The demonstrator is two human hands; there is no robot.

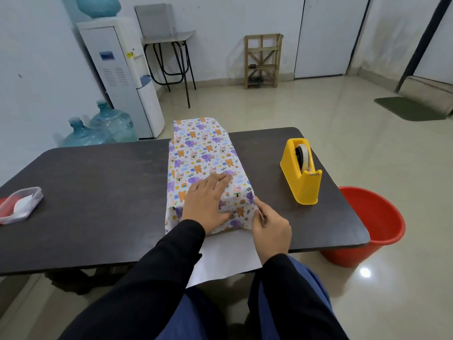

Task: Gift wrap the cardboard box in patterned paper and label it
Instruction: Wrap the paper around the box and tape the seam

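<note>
The box (203,153) lies lengthwise in the middle of the dark table (98,192), covered in white paper printed with purple elephants, orange bears and rainbows. My left hand (206,200) presses flat on its top near the near end, fingers straight. My right hand (269,231) pinches the paper at the near right corner of the box, folding it against the end. A plain white flap of the paper (228,261) hangs over the table's near edge toward my lap. The paper's far end sticks out past the table's far edge.
A yellow tape dispenser (302,173) with a roll of tape stands right of the box. A clear plastic container (19,204) with a red lid sits at the table's left edge. A red bucket (372,227) stands on the floor at the right.
</note>
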